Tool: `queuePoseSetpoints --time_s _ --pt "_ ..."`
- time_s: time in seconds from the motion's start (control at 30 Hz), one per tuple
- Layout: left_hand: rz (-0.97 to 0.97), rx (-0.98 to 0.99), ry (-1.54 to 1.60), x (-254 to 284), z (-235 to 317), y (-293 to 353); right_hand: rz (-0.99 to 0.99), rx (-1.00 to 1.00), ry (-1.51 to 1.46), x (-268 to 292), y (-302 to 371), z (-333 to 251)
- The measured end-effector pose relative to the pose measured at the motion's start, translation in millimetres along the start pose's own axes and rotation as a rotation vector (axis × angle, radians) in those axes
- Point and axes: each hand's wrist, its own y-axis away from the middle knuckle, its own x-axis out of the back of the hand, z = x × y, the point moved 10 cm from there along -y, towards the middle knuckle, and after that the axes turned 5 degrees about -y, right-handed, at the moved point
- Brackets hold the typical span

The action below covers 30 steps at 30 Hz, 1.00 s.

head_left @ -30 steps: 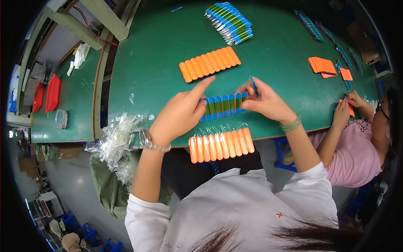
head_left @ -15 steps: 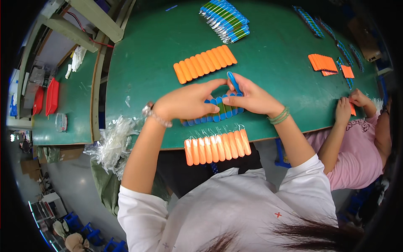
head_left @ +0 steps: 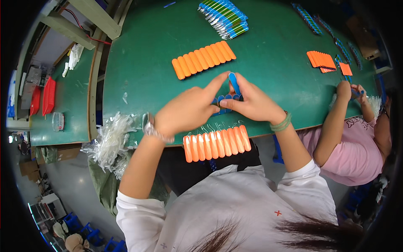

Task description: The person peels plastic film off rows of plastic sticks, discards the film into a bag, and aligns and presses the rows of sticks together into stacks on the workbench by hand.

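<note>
Between the index finger and other fingers of my right hand (head_left: 258, 101) a blue round-ended stick (head_left: 234, 85) stands nearly upright. The right thumb lies over a row of blue sticks (head_left: 221, 101) with rounded ends on the green table. My left hand (head_left: 189, 107) covers the left part of that row. Its thumb is at the row and its index finger stretches to the upright stick's top; the other left fingers are hidden. Just nearer to me, a row of orange round-ended sticks (head_left: 216, 145) with clear film at its far end overhangs the table's edge.
Beyond my hands lies another orange row (head_left: 204, 60); a stack of blue-and-green bagged sticks (head_left: 224, 17) sits farther back. Clear plastic bags (head_left: 110, 140) are heaped at the left edge. A co-worker's hands (head_left: 351, 91) are at the right, near orange pieces (head_left: 321, 60).
My left hand has shifted right and covers more of the blue row; its index finger is closer to the upright stick. At the right, the co-worker's hands have moved.
</note>
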Motion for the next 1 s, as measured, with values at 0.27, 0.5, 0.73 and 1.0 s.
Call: queuePoseSetpoints --time_s 0.27,0.5,0.73,1.0 --pt "-0.206 -0.034 0.235 -14.9 -22.6 -12.9 -0.186 -0.120 -0.200 -5.0 -11.9 13.7" --pt "-0.273 0.099 0.276 -6.1 -20.0 -12.1 -0.003 -0.185 -0.149 8.2 -5.5 23.1" --pt "-0.244 0.116 0.320 -7.9 -22.6 -6.3 -0.073 -0.216 -0.119 13.8 13.9 8.4" --pt "0.013 -0.040 -0.015 6.7 10.8 6.5 -0.028 -0.083 0.168 23.4 7.5 9.6"
